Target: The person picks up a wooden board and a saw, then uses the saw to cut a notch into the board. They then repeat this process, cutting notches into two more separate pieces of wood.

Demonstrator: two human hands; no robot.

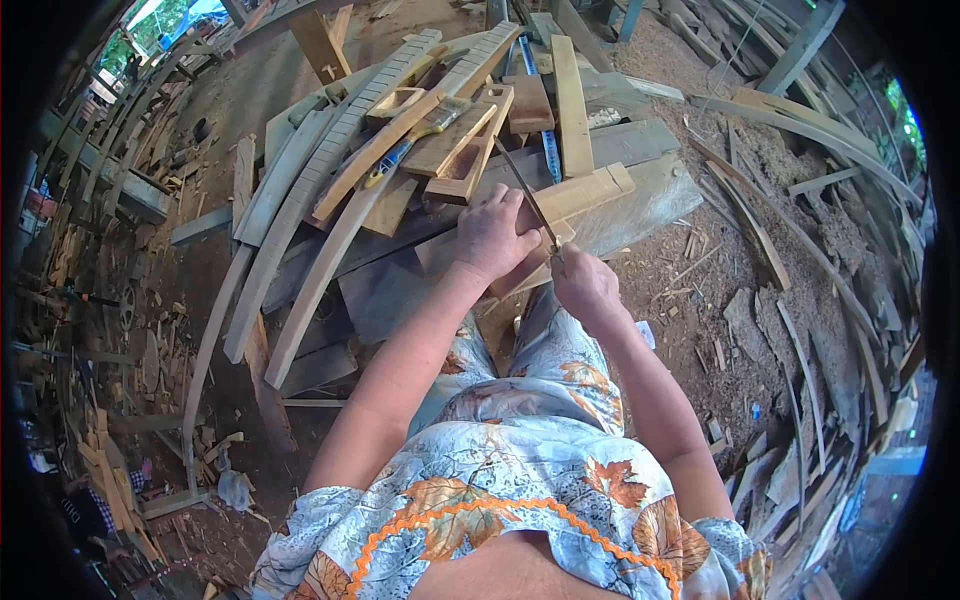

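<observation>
The right hand hides most of the handle of the thin blade, and whether its edge has teeth is too fine to tell. The left hand covers some of the wood beneath it, so its fingertips' contact cannot be seen. Marks on the blue strip are too small to read. Piled pieces hide much of the bench; the trousers run out of sight beneath it. The bottom edge cuts off the shirt. At far left, the scraps blur into the dark border.
</observation>
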